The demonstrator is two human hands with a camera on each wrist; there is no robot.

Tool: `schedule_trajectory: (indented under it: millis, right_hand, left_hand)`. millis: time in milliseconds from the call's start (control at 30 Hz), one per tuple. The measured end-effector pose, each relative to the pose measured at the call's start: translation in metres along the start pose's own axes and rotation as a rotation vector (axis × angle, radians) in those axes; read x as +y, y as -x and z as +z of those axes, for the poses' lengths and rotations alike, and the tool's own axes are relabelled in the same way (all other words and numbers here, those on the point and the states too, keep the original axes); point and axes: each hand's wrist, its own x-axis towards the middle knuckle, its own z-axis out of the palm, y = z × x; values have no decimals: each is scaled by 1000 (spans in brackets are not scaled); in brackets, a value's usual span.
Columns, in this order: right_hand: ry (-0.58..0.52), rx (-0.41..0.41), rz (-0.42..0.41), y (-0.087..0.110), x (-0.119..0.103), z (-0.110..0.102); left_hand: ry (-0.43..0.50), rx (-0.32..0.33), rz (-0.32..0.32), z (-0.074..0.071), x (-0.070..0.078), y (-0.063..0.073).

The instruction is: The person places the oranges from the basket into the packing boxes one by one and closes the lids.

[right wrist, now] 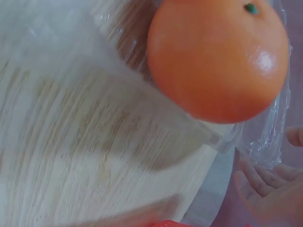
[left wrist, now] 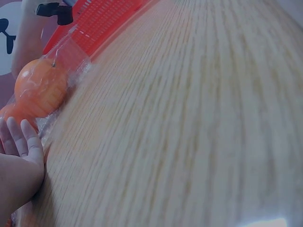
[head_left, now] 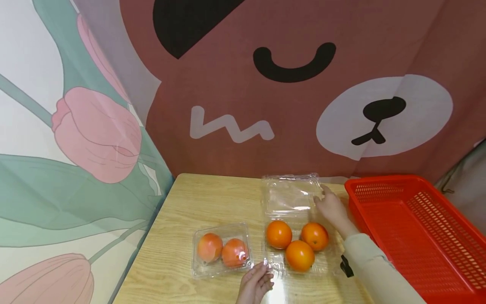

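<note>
A clear plastic clamshell box (head_left: 279,266) stands with its lid (head_left: 288,195) folded back away from me. Three oranges sit in its base: a left one (head_left: 279,234), a right one (head_left: 314,236) and a front one (head_left: 300,256). My right hand (head_left: 333,211) is at the lid's right edge, fingertips touching it and thumb apart in the right wrist view. Relaxed fingers of my left hand (head_left: 255,283) are right by the base's near left corner, holding nothing. Left of it lies a second clear box (head_left: 197,269), lid down, with two reddish-orange fruits (head_left: 234,253) inside.
A red plastic basket (head_left: 417,223) with perforated sides stands at the right, beside my right forearm. All this rests on a wood-grain table (head_left: 163,253). Behind it hangs a brown bear-print cloth (head_left: 228,84), and a tulip-print one (head_left: 95,135) hangs on the left.
</note>
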Motion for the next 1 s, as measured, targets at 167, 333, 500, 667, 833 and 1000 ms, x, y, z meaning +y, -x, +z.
schedule_trajectory:
  millis: [167, 333, 500, 667, 833, 1000]
  right_hand:
    - [-96, 68, -10, 11, -6, -6]
    - [-173, 98, -16, 22, -9, -14]
    - [-226, 140, -50, 39, -13, -21]
    - [-286, 199, -85, 58, -15, -23]
    - [-290, 242, -129, 75, -15, -24]
    - [-307, 285, -155, 92, -12, -24]
  left_hand:
    - [3, -8, 4, -1, 0, -1]
    - [4, -22, 10, -1, 0, -1]
    - [-3, -32, 15, -1, 0, 0]
    - [-9, -29, 14, -1, 0, 0]
    - [-10, -26, 11, -1, -1, 0]
    - [-14, -18, 14, -1, -1, 0]
